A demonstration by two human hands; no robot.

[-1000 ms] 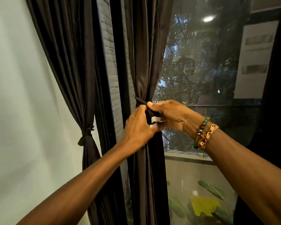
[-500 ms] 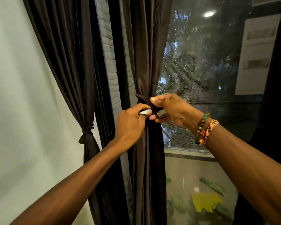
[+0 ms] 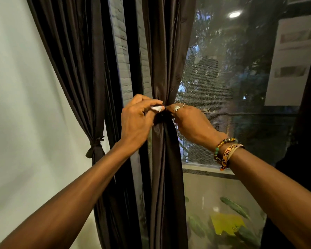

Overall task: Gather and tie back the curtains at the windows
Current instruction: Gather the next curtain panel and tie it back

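- Your left hand [image 3: 135, 121], at centre frame, pinches the white-tipped end of the tie [image 3: 157, 109] between curled fingers.
- Your right hand [image 3: 192, 123], just right of it, curls its fingers onto the tie at the bunch; the fingertips are hidden.
- The curtain [image 3: 166, 69] hangs mid-frame, cinched between your hands, against the window [image 3: 232, 69].
- A second curtain [image 3: 75, 69], at left, is already knotted back.

Right hand [image 3: 192, 123] — silver ring [image 3: 176, 108], at wrist green-and-brown bead bracelet [image 3: 221, 147], orange printed band [image 3: 231, 153]
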